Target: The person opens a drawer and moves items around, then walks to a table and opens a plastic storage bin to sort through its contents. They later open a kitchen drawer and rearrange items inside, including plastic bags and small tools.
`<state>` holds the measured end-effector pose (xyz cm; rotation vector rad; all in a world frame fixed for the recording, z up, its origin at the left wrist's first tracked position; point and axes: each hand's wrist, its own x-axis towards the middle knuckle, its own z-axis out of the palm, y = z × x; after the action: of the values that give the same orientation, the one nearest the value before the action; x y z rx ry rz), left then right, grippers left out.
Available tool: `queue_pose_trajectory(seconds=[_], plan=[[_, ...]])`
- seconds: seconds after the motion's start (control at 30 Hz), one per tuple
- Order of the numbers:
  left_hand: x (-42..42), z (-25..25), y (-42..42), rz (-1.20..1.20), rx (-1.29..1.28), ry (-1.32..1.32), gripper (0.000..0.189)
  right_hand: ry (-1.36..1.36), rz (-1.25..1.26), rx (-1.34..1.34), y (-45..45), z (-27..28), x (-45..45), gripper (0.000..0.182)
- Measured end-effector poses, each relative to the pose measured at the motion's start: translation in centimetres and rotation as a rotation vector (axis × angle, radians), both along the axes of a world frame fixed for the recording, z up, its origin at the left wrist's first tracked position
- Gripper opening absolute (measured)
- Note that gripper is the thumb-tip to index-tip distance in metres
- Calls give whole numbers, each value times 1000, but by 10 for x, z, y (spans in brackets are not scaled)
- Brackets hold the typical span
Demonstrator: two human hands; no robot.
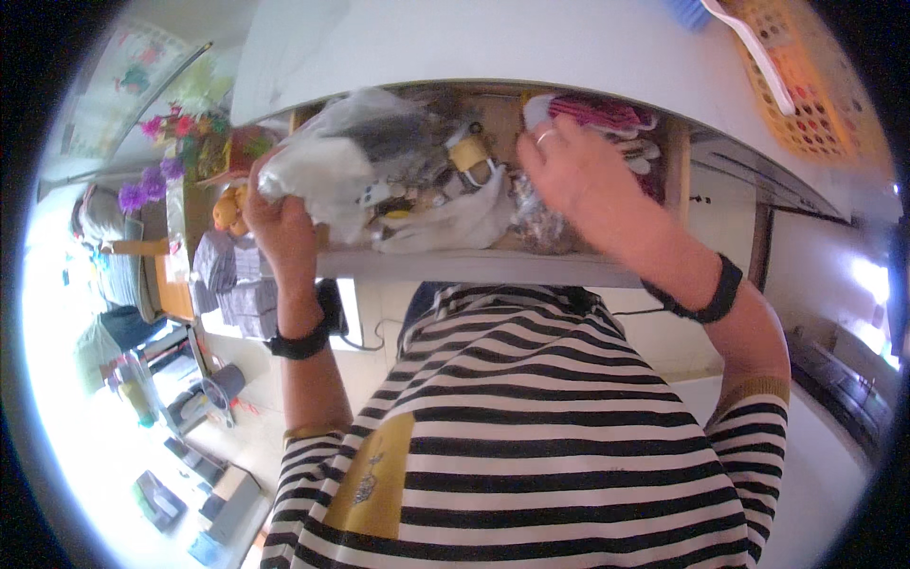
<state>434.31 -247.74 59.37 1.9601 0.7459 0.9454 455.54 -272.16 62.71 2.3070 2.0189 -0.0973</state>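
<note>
An open drawer full of small things lies before me. At its left end my left hand grips a clear plastic bag between thumb and fingers. My right hand, with a ring on one finger, is over the drawer's right part, at a pink and white cloth; whether it grips anything cannot be told. Between the hands are a brass padlock, a crumpled white plastic bag and a yellow item. A clear bag of small items lies below my right hand.
A white tabletop overhangs the drawer's back. On it at the upper right are an orange perforated basket and a white-handled brush. Artificial flowers and an orange figure stand to the left.
</note>
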Motion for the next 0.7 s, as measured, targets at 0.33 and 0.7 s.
queue_pose_trajectory(seconds=[0.33, 0.7], plan=[[5, 44, -15, -11, 12, -138, 38, 534, 324, -254, 42, -62, -33, 32], [-15, 58, -5, 7, 93, -146, 32, 242, 109, -539, 3, 1, -10, 18]])
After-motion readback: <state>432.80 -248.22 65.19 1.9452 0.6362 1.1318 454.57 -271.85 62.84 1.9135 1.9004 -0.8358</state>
